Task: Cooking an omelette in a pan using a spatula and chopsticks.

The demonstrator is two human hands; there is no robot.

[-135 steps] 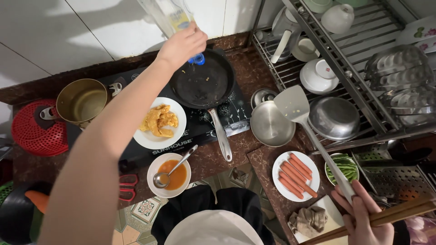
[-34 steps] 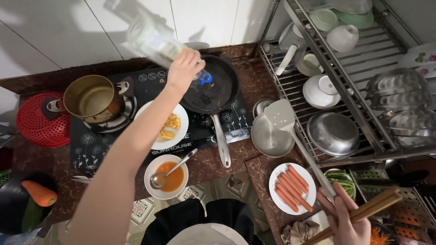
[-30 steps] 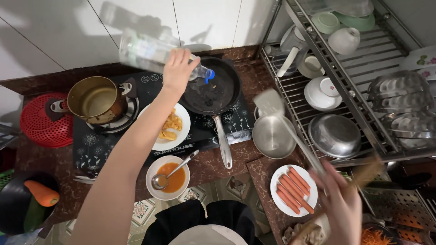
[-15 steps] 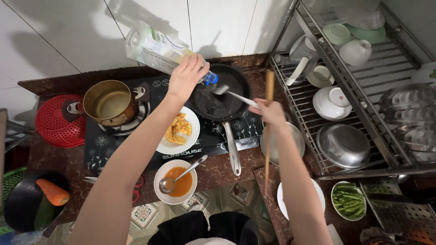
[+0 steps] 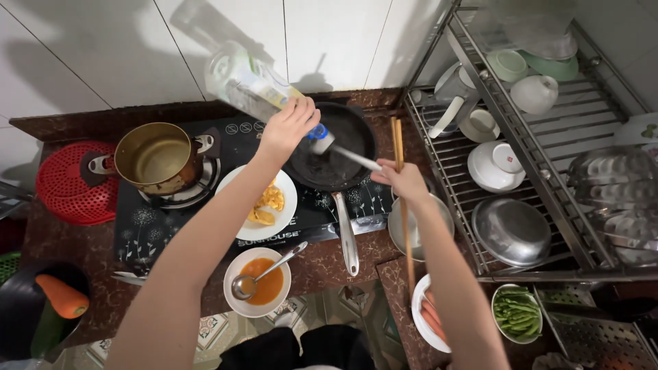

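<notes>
sausage plate (image 5: 419,322): half behind right forearm | carrot bowl (image 5: 17,322): cut off left

Home kitchen: gas stove (image 5: 171,226) w/ frying pan (image 5: 336,154), dish rack (image 5: 521,171), tiled wall (image 5: 329,41).

A clear plastic bottle (image 5: 250,85) hangs tilted over the black frying pan (image 5: 336,154), its blue cap end pointing down toward the pan and its base raised toward the white wall tiles. A pale label with green and yellowish patches wraps its middle. The left hand (image 5: 288,127) closes its fingers (image 5: 305,109) around the neck end.

On the black glass cooktop (image 5: 226,199) there is white lettering along the front edge, a row of small round white symbols near the back edge, and white dandelion-like drawings across the surface.
</notes>
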